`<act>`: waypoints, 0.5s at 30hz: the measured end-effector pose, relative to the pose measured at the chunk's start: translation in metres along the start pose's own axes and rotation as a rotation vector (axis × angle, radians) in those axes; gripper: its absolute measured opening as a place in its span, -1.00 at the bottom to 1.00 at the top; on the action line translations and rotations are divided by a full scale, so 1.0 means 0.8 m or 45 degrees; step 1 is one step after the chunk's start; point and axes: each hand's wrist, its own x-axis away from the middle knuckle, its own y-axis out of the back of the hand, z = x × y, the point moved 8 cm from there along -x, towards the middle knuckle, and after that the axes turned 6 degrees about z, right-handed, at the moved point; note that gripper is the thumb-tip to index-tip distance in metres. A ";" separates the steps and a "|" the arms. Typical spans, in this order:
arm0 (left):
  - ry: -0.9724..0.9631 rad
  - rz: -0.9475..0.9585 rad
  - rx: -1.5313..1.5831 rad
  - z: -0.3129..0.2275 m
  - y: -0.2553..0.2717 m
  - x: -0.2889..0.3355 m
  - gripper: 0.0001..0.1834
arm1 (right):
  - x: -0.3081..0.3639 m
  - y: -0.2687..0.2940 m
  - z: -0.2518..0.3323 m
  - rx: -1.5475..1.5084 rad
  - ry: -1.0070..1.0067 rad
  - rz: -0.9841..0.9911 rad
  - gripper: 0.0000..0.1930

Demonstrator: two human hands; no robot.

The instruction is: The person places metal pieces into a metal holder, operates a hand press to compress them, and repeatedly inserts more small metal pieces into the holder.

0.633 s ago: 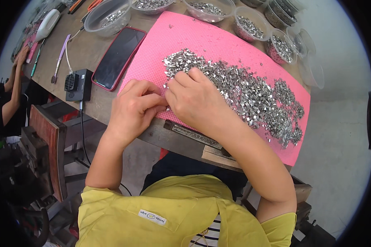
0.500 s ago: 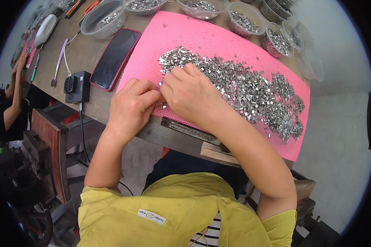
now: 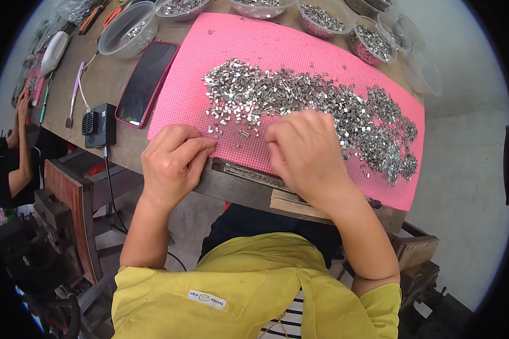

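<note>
A pile of small shiny metal pieces [image 3: 305,87] spreads over a pink textured mat [image 3: 181,85] on the table. At the mat's near left edge is my left hand [image 3: 172,161], its thumb and forefinger pinched together; whatever lies between the tips is too small to make out. My right hand [image 3: 308,155] is over the near side of the pile, fingers curled downward. Its fingertips are hidden beneath the hand, so what they grip does not show. A few loose pieces lie between the two hands.
Clear plastic bowls [image 3: 322,20] with metal pieces line the far edge. Left of the mat lie a phone [image 3: 147,85], a small black device [image 3: 100,125] on a cable and a purple-handled brush [image 3: 75,93]. A dark metal bar [image 3: 249,172] runs along the near edge. Another person's arm [image 3: 22,135] is far left.
My right hand has moved right, away from my left hand, and now hovers at the pile's near middle. The left hand keeps its pinch, slightly lower. The whole view has shifted a little.
</note>
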 end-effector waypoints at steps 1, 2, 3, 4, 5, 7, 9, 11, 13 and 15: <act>0.003 0.053 -0.039 -0.004 -0.003 -0.005 -0.83 | 0.012 0.009 -0.004 0.009 -0.012 0.006 -0.72; -0.015 0.092 -0.072 -0.007 -0.003 -0.008 -0.82 | 0.025 0.020 -0.011 -0.008 -0.065 0.002 -0.73; -0.035 0.131 -0.102 -0.009 -0.002 -0.010 -0.80 | 0.037 0.028 -0.016 -0.024 -0.120 -0.002 -0.74; -0.051 0.138 -0.134 -0.011 0.000 -0.013 -0.84 | 0.050 0.038 -0.021 -0.071 -0.172 -0.017 -0.73; -0.056 0.141 -0.185 -0.012 0.001 -0.015 -0.85 | 0.063 0.045 -0.023 -0.049 -0.194 -0.006 -0.73; -0.085 0.162 -0.273 -0.015 -0.002 -0.018 -0.88 | 0.095 0.058 -0.035 -0.096 -0.341 -0.006 -0.73; -0.084 0.208 -0.371 -0.014 -0.008 -0.020 -0.87 | 0.125 0.067 -0.040 -0.067 -0.404 0.000 -0.73; -0.071 0.224 -0.351 -0.009 -0.013 -0.024 -0.86 | 0.153 0.070 -0.045 -0.076 -0.503 0.016 -0.73; -0.042 0.223 -0.337 -0.008 -0.014 -0.024 -0.88 | 0.175 0.073 -0.043 -0.085 -0.531 -0.001 -0.74; -0.012 0.187 -0.138 -0.022 -0.018 -0.024 -0.87 | 0.187 0.074 -0.039 -0.097 -0.540 -0.015 -0.76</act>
